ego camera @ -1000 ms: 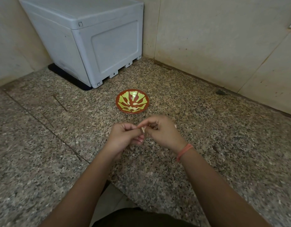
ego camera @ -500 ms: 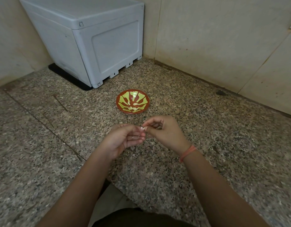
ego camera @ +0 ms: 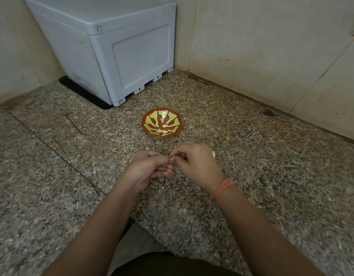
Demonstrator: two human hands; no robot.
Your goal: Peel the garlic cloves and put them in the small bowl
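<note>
A small red bowl (ego camera: 147, 121) with a yellow-green pattern sits on the speckled stone floor, with several pale peeled garlic cloves (ego camera: 164, 132) lying inside it. Just in front of the bowl, my left hand (ego camera: 148, 168) and my right hand (ego camera: 196, 164) meet above the floor. Between their fingertips they pinch a small pale garlic clove (ego camera: 171, 157), mostly hidden by the fingers. A bit of pale garlic skin (ego camera: 213, 154) shows past my right hand on the floor.
A grey plastic box (ego camera: 112, 48) stands in the corner behind the bowl, on a black mat. Beige tiled walls close off the back and right. An orange band is on my right wrist (ego camera: 222, 189).
Both hands have shifted slightly while working the clove; my right hand's fingers have drawn closer over my left fingertips. The bowl has not moved.
</note>
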